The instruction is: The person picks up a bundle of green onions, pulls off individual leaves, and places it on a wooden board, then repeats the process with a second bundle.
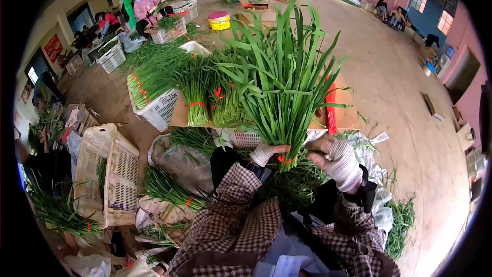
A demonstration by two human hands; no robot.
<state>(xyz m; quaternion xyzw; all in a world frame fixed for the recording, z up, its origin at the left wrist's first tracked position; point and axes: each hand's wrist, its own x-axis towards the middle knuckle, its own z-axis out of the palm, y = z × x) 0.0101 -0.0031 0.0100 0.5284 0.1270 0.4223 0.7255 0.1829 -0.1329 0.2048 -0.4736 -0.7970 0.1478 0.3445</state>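
Observation:
A tall bunch of long, flat-leaved greens (287,87) stands upright in front of me, its leaves fanning out at the top. Low around its stems runs a red band (285,159). My left hand (267,153), wrapped in pale cloth, grips the stems just above that band, its thumb in front. To the right of the stems is my right hand (335,161), also wrapped, with its fingers half curled, apart and somewhat blurred; nothing shows in them. Behind the bunch, tied bundles of thinner green stalks (197,92) rest on a cardboard sheet (180,113).
A red strip (331,107) lies on the cardboard's right side. At my left stand a white plastic crate (120,174) and a tied bundle (171,190) on sacking. Loose greens (402,228) lie on the floor at right. Farther back, a person in pink (147,7) sits among crates.

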